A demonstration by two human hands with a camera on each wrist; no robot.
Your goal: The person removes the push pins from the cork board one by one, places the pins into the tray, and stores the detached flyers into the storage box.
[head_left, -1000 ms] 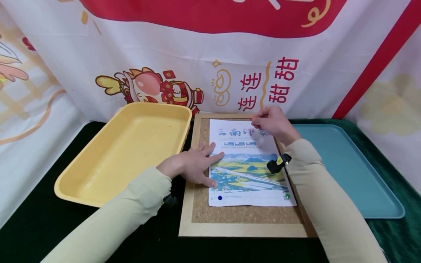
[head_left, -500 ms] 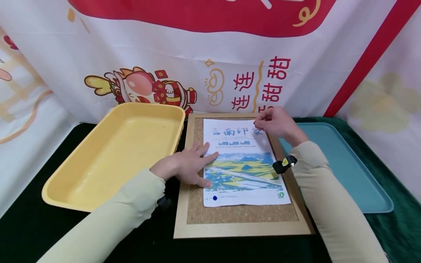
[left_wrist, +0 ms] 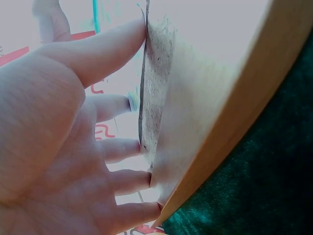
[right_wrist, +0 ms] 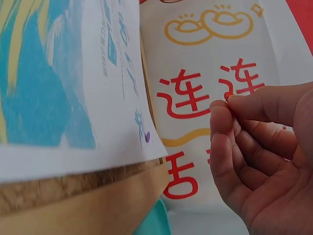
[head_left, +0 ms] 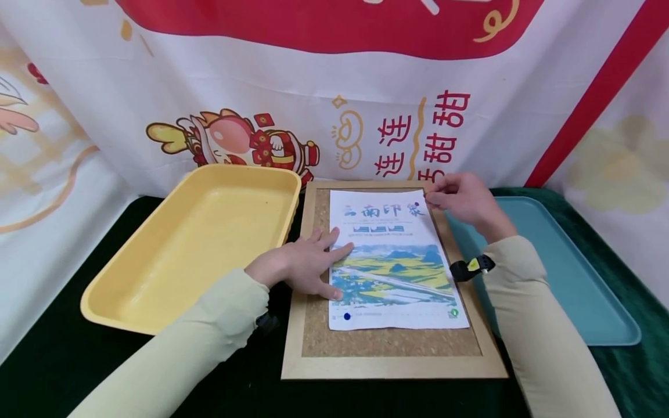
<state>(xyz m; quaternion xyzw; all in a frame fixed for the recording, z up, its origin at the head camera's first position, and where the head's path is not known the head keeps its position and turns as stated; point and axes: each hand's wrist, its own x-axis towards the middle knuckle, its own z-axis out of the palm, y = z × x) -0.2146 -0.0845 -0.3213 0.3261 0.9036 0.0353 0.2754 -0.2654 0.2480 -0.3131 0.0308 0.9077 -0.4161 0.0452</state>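
A printed poster (head_left: 394, 232) with a landscape picture lies on a wood-framed cork board (head_left: 392, 342). My left hand (head_left: 310, 264) rests with spread fingers on the board's left side, fingertips on the poster's left edge. At the poster's top right corner, my right hand (head_left: 465, 200) pinches a tiny red thing (right_wrist: 228, 98) between thumb and forefinger; it looks like a tack but is mostly hidden. In the right wrist view these fingers are apart from the paper. Round dots, one dark blue (head_left: 347, 316) and one green (head_left: 453, 313), mark the poster's lower corners. A small purple spot (right_wrist: 147, 137) shows near its top right.
A deep yellow tray (head_left: 120, 307) stands left of the board. To the right lies a flat blue-green tray (head_left: 564, 278), partly behind the right sleeve. Dark green cloth (head_left: 235, 395) covers the table, and a printed white curtain (head_left: 292, 69) hangs just behind.
My right hand has moved rightward from above the poster's title to its top right corner, uncovering the small purple spot. The left hand keeps its place on the board.
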